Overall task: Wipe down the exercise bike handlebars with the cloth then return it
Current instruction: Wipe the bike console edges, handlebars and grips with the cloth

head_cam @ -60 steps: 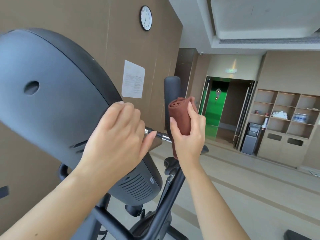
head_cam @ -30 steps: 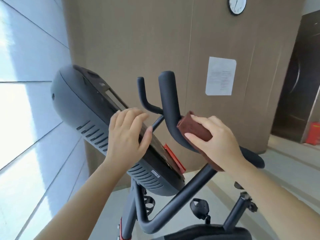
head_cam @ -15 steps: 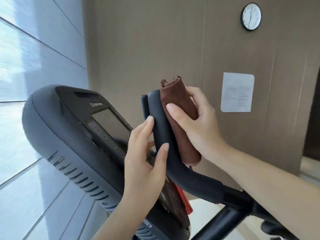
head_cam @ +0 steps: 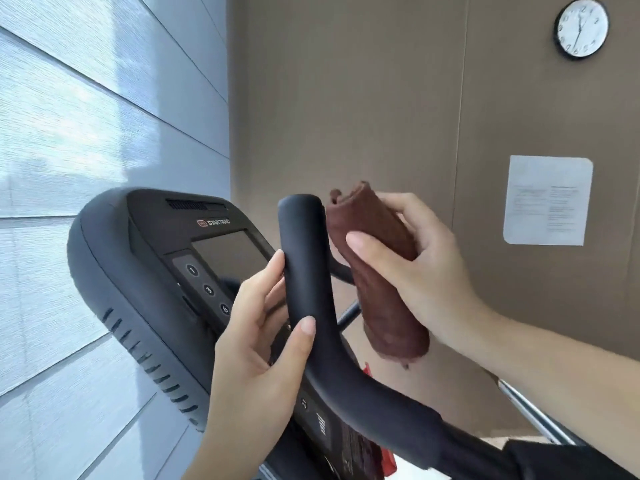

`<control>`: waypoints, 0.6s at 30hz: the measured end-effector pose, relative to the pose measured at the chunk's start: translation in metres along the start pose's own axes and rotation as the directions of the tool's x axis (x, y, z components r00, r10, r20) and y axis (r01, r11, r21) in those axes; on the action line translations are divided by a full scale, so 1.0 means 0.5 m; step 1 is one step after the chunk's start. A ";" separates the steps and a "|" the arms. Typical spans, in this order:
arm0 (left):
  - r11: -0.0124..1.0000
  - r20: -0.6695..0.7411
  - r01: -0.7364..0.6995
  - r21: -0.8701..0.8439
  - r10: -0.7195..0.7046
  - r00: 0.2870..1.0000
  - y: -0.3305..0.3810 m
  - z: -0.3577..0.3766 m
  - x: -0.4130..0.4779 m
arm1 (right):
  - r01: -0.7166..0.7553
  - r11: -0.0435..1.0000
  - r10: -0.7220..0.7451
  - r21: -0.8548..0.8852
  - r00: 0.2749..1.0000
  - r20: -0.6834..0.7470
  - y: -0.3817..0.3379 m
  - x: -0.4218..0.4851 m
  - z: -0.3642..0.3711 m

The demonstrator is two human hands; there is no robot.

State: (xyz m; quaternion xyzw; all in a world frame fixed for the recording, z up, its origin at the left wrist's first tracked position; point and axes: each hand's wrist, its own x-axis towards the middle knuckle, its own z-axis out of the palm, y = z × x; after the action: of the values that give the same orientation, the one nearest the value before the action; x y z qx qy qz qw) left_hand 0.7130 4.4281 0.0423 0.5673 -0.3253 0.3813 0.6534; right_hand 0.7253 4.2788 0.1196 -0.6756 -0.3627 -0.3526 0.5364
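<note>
A black padded handlebar of the exercise bike curves upward in the middle of the view. My left hand wraps loosely around it from the left, thumb across the front. My right hand grips a rolled brown cloth just right of the bar's upright tip; the cloth's left edge is close to or lightly touching the bar.
The bike's console with a dark screen and numbered buttons sits left of the handlebar. Behind stands a brown panel wall with a paper notice and a clock. A pale grey tiled wall fills the left side.
The view has moved closer. My left hand has closed further around the handlebar. The cloth in my right hand has come off the bar's side and sits slightly to its right.
</note>
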 end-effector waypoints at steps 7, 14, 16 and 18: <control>0.997 -0.130 0.014 0.077 -0.004 0.991 0.014 0.031 -0.009 | 0.134 0.979 -0.141 0.151 0.990 0.033 0.039 0.021 0.057; 0.987 -0.272 0.134 -0.094 -0.155 0.950 0.020 0.067 -0.007 | 0.134 0.978 -0.184 0.161 0.917 0.354 0.105 -0.062 -0.002; 0.987 -0.307 0.156 -0.045 -0.162 0.938 0.025 0.079 -0.006 | 0.107 0.978 -0.181 0.179 0.860 0.478 0.126 -0.076 -0.031; 0.986 -0.348 0.165 0.015 -0.150 0.926 0.032 0.092 -0.006 | 0.047 0.973 -0.175 0.228 0.794 0.582 0.143 -0.075 -0.056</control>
State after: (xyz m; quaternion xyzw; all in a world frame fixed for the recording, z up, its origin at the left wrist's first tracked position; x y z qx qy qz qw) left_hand 0.6982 4.3834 0.0543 0.5302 -0.1505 0.4282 0.7162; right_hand 0.7666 4.2358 0.0583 -0.6717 -0.5861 -0.1141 0.4384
